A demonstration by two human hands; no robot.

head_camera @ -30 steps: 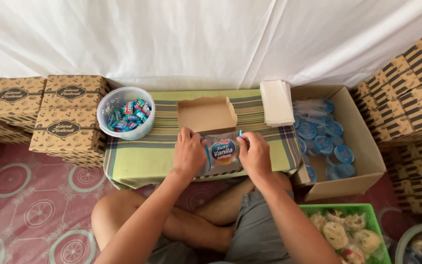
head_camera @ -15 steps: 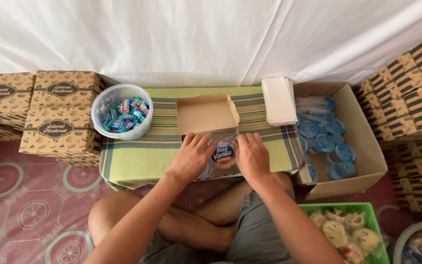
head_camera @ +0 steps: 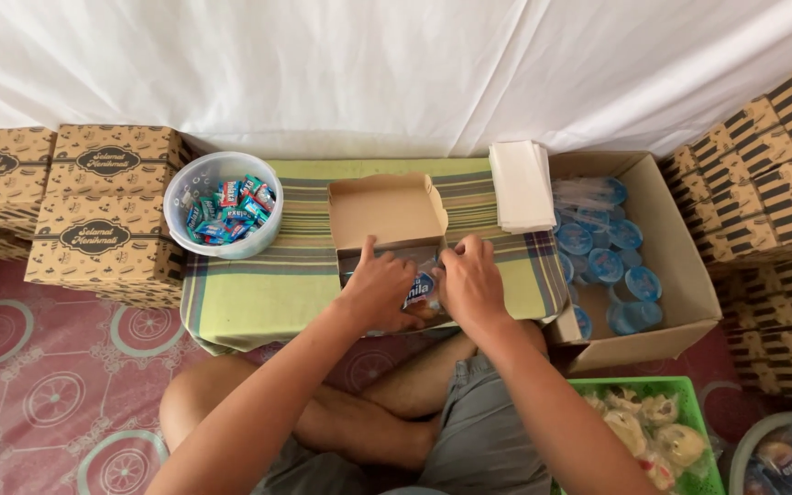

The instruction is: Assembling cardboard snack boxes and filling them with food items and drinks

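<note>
Currently both hands on small snack packet, at near edge of open brown cardboard box. Left hand closed grip on packet's left side, fingers curled over it, one fingertip touching box edge. Right hand closed grip on packet's right side, thumb and fingers pinching it. Packet between the two hands, mostly hidden, only blue-and-white middle showing; sits on low desk covered with green striped cloth, just in front of box. Box open, lid tilted back, inside bare. White bowl of wrapped candies on desk's left corner, well apart from hands. Stack of white napkins on desk's right end, beside box. Big carton right of desk, holding sealed water cups with blue lids. Closed printed brown boxes stacked left, more stacked far right. Green basket with wrapped pastries bottom right. Crossed bare legs, grey shorts below. White cloth backdrop behind. Patterned red floor mat.
</note>
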